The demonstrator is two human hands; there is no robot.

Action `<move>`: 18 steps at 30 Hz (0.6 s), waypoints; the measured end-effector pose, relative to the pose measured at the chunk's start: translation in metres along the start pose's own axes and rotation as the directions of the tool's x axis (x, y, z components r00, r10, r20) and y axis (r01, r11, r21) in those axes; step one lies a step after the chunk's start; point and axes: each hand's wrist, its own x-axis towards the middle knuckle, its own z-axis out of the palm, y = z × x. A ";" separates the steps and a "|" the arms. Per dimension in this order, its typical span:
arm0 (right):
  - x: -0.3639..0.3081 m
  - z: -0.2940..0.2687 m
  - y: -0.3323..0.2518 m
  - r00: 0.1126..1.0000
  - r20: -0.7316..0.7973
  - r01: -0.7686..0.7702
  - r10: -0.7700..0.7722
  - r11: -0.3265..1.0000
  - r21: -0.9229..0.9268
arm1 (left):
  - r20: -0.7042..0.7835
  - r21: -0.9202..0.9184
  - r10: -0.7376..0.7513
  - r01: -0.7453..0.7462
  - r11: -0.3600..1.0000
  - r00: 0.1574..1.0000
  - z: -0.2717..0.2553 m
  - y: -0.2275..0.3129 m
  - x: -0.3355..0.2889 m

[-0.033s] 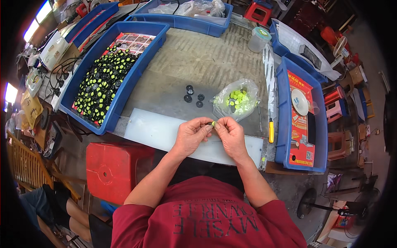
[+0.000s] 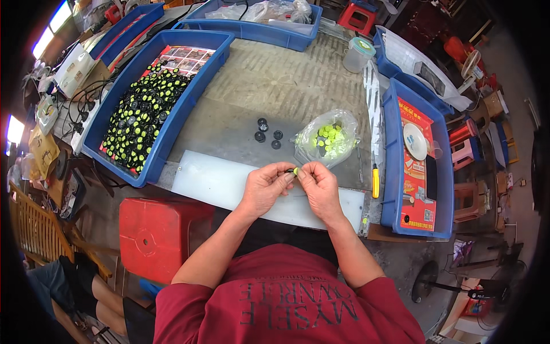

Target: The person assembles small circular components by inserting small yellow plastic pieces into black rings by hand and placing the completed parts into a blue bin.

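Observation:
Over the white board [image 2: 215, 179], both my hands meet at the fingertips. My left hand [image 2: 264, 188] is closed in a pinch on a small black round piece, mostly covered by the fingers. At the same spot a small yellow-green disc [image 2: 295, 171] shows, and the fingers of my right hand [image 2: 322, 189] pinch it against the black piece. Several loose black round pieces [image 2: 260, 136] lie on the table beyond my hands. Right of them, a clear plastic bag [image 2: 306, 136] holds many yellow-green discs [image 2: 329, 136].
At left stands a blue tray [image 2: 199, 86] heaped with black pieces with yellow-green centres [image 2: 134, 114]. A yellow-handled tool [image 2: 376, 182] lies near another blue tray [image 2: 391, 172] at right. A lidded plastic tub [image 2: 356, 58] stands farther back. A red stool [image 2: 146, 241] is beside the table.

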 end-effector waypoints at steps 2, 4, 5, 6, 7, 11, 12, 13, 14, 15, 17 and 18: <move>0.000 0.000 0.001 1.000 -0.002 0.000 0.000 0.998 0.057 | 0.020 0.041 0.005 -0.006 0.999 1.000 0.000 0.002 0.000; 0.001 -0.001 0.000 1.000 0.007 -0.009 0.009 0.999 0.049 | 0.035 0.083 0.010 -0.013 0.996 0.999 -0.001 0.003 0.000; 0.001 -0.002 -0.001 1.000 0.015 -0.018 0.017 0.999 0.041 | 0.040 0.069 0.001 -0.004 0.998 0.999 -0.002 0.002 0.000; 0.001 -0.002 -0.002 1.000 0.016 -0.018 0.018 0.999 0.041 | 0.045 0.056 -0.008 0.005 0.998 0.999 -0.002 0.002 0.000; 0.002 -0.002 -0.003 0.999 0.029 -0.025 0.024 0.998 0.051 | 0.044 0.055 -0.008 0.005 0.998 0.999 -0.002 0.002 0.001; 0.002 -0.004 -0.005 0.997 0.064 -0.032 0.031 0.999 0.012 | 0.036 -0.003 -0.030 0.030 1.000 0.999 -0.003 0.002 0.001; 0.002 -0.004 -0.005 0.997 0.064 -0.033 0.032 0.999 0.011 | 0.033 -0.004 -0.032 0.033 0.999 0.999 -0.003 0.002 0.001; 0.002 -0.004 -0.005 0.997 0.073 -0.027 0.029 0.999 -0.028 | 0.032 -0.005 -0.032 0.032 0.999 0.999 -0.003 0.002 0.001; 0.002 -0.004 -0.005 0.996 0.081 -0.021 0.027 0.997 -0.068 | 0.026 -0.014 -0.029 0.030 0.999 0.999 -0.003 0.002 0.001; 0.002 -0.004 -0.005 0.996 0.080 -0.022 0.027 0.997 -0.071 | 0.023 -0.024 -0.027 0.028 0.999 0.999 -0.003 0.002 0.001; 0.002 -0.004 -0.008 0.997 0.075 0.022 -0.011 0.988 -0.156 | 0.019 -0.022 -0.026 0.027 0.999 0.999 -0.002 0.002 0.002; 0.002 -0.004 -0.009 0.997 0.077 0.022 -0.010 0.987 -0.158 | 0.011 -0.016 -0.025 0.025 1.000 1.000 -0.002 0.002 0.001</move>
